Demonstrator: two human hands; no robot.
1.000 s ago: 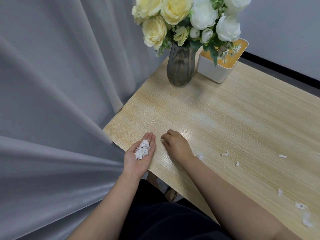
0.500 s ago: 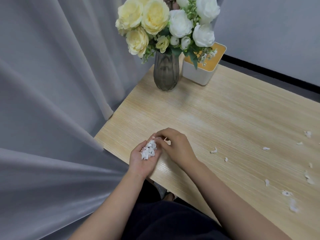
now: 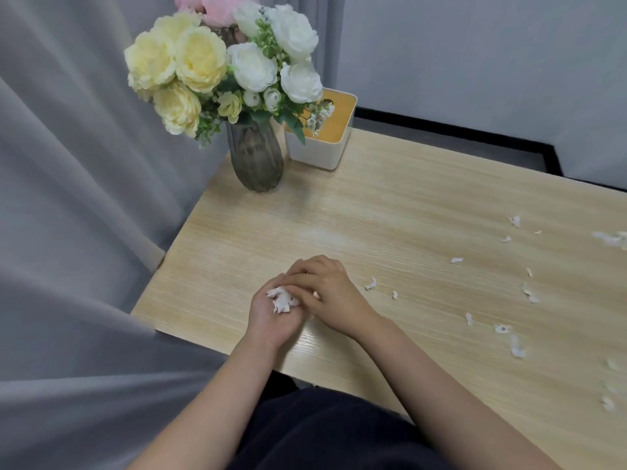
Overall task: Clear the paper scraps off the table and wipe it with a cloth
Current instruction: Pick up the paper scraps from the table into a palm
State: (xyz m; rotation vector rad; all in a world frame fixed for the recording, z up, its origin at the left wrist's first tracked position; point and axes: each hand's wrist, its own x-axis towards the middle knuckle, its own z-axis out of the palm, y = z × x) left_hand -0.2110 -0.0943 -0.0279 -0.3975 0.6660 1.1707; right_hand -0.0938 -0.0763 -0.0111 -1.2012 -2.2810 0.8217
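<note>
Woodgrain table [image 3: 390, 212], crumpled paper scraps [image 3: 281, 299]

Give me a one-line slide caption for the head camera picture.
Left hand cups gathered paper scraps while the right hand adds more; loose scraps dot the table.
</note>
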